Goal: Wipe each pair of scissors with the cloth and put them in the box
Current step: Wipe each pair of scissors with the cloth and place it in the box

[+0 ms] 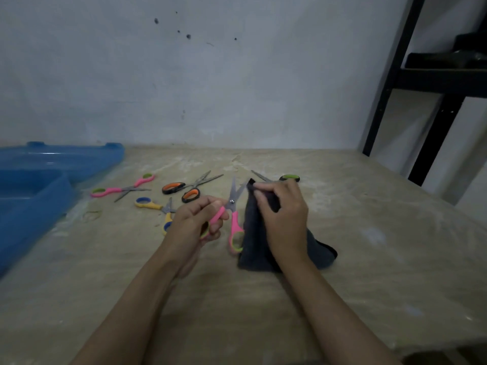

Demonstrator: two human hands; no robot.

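My left hand [196,222] grips one handle of a pink pair of scissors [234,219], blades spread and pointing away. My right hand [283,214] holds a dark cloth [253,243] pinched around the right blade near its tip. On the table lie another pink pair [120,189], a black-and-orange pair [188,189], a yellow-and-blue pair [158,209] and a green-handled pair [287,177] partly behind my right hand. The blue box [34,204] stands open at the left.
The blue lid [79,158] lies behind the box against the wall. A black metal shelf frame [427,101] rises at the right, beyond the table's right edge. The worn table surface [369,246] stretches toward me.
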